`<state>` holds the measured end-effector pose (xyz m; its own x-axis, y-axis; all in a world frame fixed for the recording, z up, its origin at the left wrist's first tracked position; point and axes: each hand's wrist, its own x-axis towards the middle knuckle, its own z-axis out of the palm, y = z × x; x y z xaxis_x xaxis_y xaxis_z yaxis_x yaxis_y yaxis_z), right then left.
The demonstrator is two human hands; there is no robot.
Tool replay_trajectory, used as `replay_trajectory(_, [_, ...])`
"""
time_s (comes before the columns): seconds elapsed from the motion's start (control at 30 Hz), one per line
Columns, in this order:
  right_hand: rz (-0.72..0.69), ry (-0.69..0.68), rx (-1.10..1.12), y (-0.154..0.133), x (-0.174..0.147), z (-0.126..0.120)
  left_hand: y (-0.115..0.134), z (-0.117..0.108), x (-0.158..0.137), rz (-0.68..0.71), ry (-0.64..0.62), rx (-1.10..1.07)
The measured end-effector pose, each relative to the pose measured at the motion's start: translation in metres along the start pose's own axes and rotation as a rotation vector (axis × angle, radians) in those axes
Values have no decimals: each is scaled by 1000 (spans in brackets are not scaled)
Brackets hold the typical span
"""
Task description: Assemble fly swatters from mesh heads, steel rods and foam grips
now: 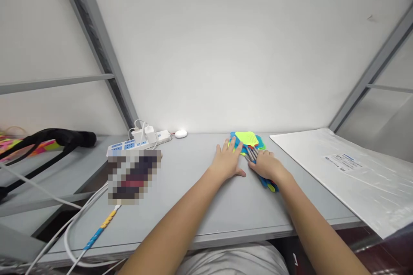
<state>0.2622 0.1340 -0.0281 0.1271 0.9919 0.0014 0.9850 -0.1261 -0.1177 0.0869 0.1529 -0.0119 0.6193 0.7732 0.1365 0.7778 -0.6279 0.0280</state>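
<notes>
My left hand point(227, 161) lies palm down on the grey table with its fingers spread. Its fingertips reach the near left edge of a pile of thin, flat pieces in blue, green and yellow. On top of the pile rests a textured neon-yellow piece point(247, 138). Just in front of it, my right hand point(266, 164) is closed over a bundle of slim metal-shafted tools point(252, 153). Blue and yellow-green ends point(271, 186) of the bundle show below that palm. The tools' exact kind cannot be made out, as my right hand covers their middle.
A white power strip point(138, 143) with plugs, a white rounded device point(181, 133) and a blurred-out flat object point(135, 177) on a cable are at left. A white wrapped panel point(348, 167) covers the right side. Black straps point(64, 139) lie far left; a wall stands behind.
</notes>
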Motion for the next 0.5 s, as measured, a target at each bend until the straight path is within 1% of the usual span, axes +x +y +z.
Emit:
replay_trajectory(0.13, [-325, -26, 10, -24, -6, -4, -21, -1, -1, 126, 62, 36])
replay_trajectory(0.23, [-575, -45, 30, -42, 0, -9, -45, -2, -12, 162, 68, 55])
replay_trajectory(0.3, [-704, -44, 26, -54, 9, -10, -64, -3, -22, 133, 63, 67])
replay_trajectory(0.37, [-798, -34, 9, -66, 22, -10, -82, -4, -30, 73, 67, 85])
replay_trajectory(0.5, [-911, 2, -17, -91, 53, -3, -109, -2, -34, -52, 102, 150])
